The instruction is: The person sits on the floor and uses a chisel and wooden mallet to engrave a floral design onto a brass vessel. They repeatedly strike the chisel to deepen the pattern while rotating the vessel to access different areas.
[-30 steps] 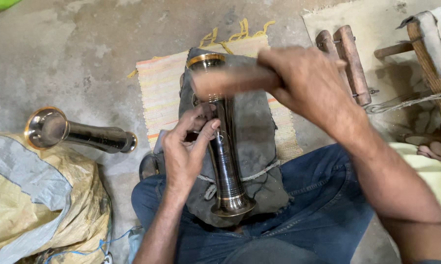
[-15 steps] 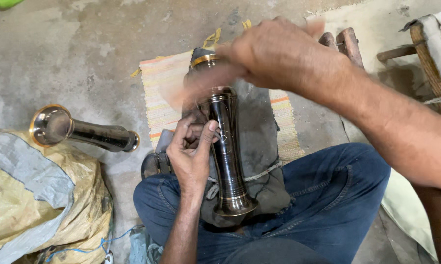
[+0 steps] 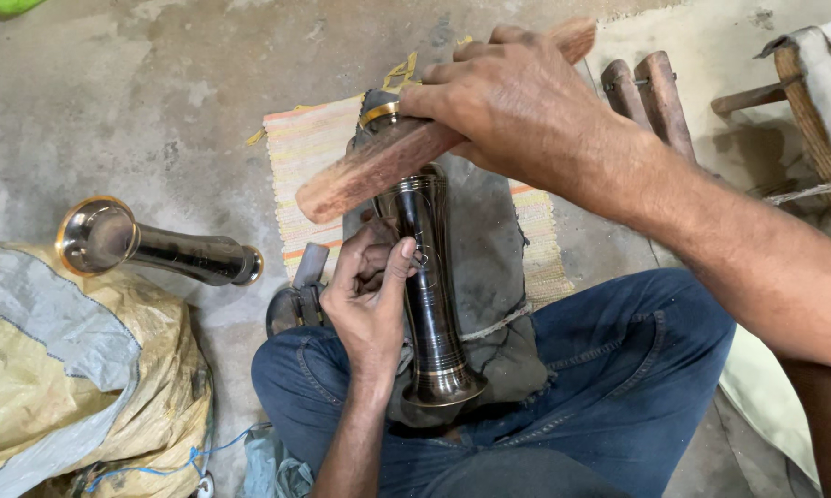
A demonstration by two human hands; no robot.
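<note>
Right hand (image 3: 517, 101) gripped the wooden stick (image 3: 378, 171) (angled toward eight o'clock) over the dark metal vase (image 3: 429, 295); left hand (image 3: 369, 295) pinched its stem.

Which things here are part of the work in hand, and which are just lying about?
In use: dark metal vase, pinched by the left hand; wooden block, gripped by the right hand; grey cloth underneath.

Lying about: second vase, yellow sack, wooden sticks, striped mat.

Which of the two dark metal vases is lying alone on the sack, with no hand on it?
The vase on the left: it rests across the yellow sack, untouched. The other vase is gripped by the left hand between the person's legs.
</note>
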